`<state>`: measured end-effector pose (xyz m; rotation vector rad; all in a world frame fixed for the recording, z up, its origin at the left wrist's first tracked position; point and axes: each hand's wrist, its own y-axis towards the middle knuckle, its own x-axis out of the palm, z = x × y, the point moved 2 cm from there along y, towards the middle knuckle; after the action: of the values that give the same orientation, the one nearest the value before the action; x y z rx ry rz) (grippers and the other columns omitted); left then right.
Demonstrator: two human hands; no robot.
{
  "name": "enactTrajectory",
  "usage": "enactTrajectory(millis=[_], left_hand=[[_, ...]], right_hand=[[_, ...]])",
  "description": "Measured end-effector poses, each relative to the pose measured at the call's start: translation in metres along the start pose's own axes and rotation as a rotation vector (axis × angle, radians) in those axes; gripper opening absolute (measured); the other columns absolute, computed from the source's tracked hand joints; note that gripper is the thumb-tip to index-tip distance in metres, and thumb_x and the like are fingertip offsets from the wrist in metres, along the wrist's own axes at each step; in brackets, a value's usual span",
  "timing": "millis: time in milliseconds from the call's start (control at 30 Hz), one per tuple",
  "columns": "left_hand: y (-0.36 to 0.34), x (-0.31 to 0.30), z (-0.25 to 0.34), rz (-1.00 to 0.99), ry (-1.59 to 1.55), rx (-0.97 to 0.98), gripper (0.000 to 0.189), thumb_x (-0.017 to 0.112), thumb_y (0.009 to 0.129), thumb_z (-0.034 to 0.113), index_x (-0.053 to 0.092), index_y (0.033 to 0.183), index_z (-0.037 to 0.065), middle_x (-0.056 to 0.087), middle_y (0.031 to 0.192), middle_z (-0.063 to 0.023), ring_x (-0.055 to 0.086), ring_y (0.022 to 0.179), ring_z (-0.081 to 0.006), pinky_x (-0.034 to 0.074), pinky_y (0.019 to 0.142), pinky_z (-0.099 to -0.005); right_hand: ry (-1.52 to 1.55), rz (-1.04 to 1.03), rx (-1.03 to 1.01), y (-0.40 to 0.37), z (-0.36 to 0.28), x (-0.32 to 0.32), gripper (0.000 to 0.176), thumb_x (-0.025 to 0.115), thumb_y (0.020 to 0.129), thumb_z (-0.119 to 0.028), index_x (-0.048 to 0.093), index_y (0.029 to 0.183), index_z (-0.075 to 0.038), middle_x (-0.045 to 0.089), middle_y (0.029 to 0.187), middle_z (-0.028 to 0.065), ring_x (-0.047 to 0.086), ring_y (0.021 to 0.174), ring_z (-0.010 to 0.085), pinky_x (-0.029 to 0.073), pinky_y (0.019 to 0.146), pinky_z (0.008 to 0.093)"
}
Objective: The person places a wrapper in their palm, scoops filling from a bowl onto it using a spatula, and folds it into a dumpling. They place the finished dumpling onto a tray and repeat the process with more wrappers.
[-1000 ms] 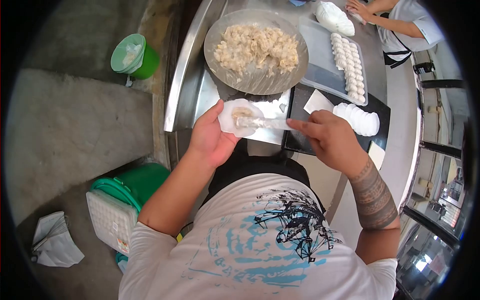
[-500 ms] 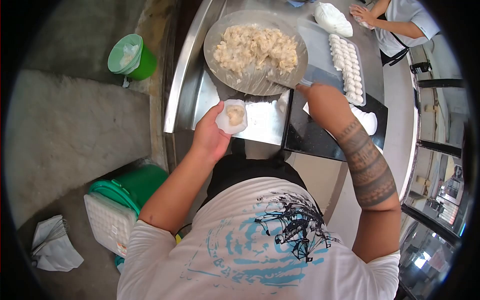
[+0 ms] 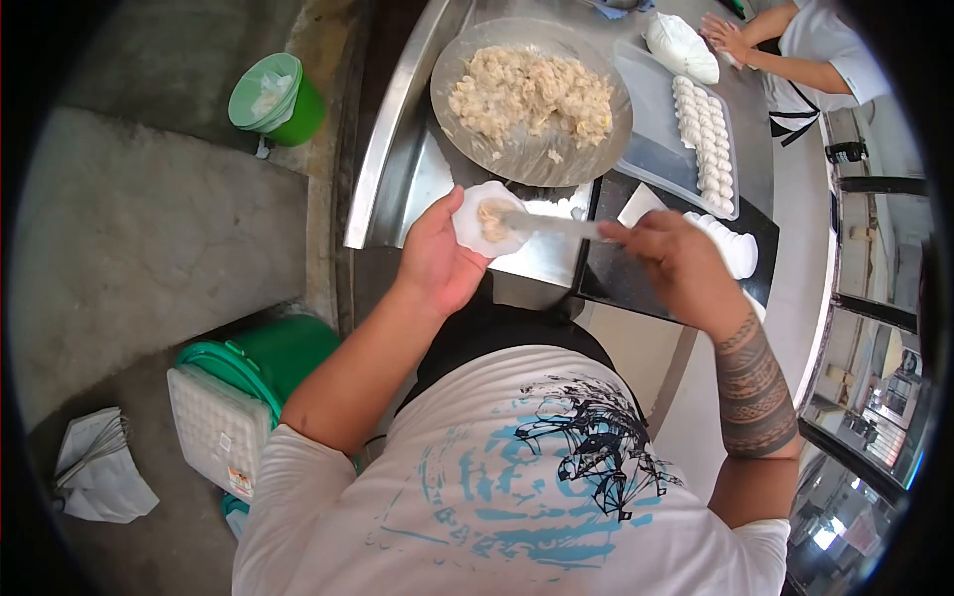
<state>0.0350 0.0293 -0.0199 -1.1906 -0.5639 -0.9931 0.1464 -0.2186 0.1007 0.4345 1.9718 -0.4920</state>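
Observation:
A thin white dough wrapper (image 3: 470, 224) lies on my left hand (image 3: 437, 253), with a small lump of pale filling (image 3: 494, 220) in its middle. My right hand (image 3: 681, 260) grips a flat metal spatula (image 3: 558, 226), whose tip touches the filling. Beyond both hands is a wide metal bowl (image 3: 537, 171) holding a large mound of chunky filling (image 3: 532, 94). A stack of round white wrappers (image 3: 733, 248) sits on the black board (image 3: 621, 260), partly behind my right hand.
A clear tray (image 3: 646, 139) with rows of dumplings (image 3: 706, 144) stands right of the bowl, near a white bag (image 3: 682, 48). A co-worker's hands (image 3: 730, 42) are at the upper right. Green buckets (image 3: 298, 119) stand on the left.
My right hand has brought the spatula from the bowl's edge back to the wrapper. My left hand has shifted slightly right with the wrapper. The view has moved a little.

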Motion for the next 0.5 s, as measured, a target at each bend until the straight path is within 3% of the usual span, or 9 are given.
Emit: enactTrajectory(millis=[133,233,333,500], left_hand=[[0.006,-0.009,0.005,0.117,0.033,0.042,0.045,0.044,0.111,0.032,0.052,0.138,-0.004,0.062,0.139,-0.0197,0.06,0.131,-0.0342,0.047,0.113,-0.0522],[0.011,-0.017,0.002,0.068,0.04,-0.025,0.045,0.046,0.111,0.032,0.051,0.138,-0.004,0.062,0.138,-0.0194,0.061,0.13,-0.0344,0.047,0.113,-0.0523],[0.011,-0.018,-0.001,0.079,0.067,-0.024,0.048,0.043,0.111,0.033,0.05,0.14,-0.006,0.059,0.143,-0.0213,0.058,0.134,-0.0358,0.045,0.116,-0.0525],[0.004,-0.016,-0.001,0.072,0.023,-0.023,0.051,0.041,0.112,0.033,0.049,0.142,-0.007,0.058,0.145,-0.0222,0.056,0.137,-0.0362,0.043,0.118,-0.0518]], right_hand=[[-0.251,0.142,0.242,0.021,0.03,0.002,0.049,0.058,0.088,0.004,0.072,0.13,-0.015,0.066,0.09,0.0163,0.068,0.085,0.0358,0.054,0.077,0.0453],[-0.398,0.096,0.279,0.048,0.044,0.021,0.044,0.055,0.091,-0.001,0.072,0.13,-0.016,0.069,0.095,0.0166,0.07,0.094,0.0368,0.057,0.079,0.0469],[-0.362,-0.008,0.246,0.041,0.036,0.022,0.043,0.056,0.091,-0.001,0.071,0.13,-0.015,0.07,0.094,0.0169,0.071,0.095,0.0369,0.058,0.08,0.0466],[-0.037,-0.004,0.155,0.009,0.001,0.0,0.047,0.058,0.09,0.0,0.071,0.132,-0.017,0.069,0.089,0.0149,0.07,0.088,0.0352,0.057,0.078,0.045]])
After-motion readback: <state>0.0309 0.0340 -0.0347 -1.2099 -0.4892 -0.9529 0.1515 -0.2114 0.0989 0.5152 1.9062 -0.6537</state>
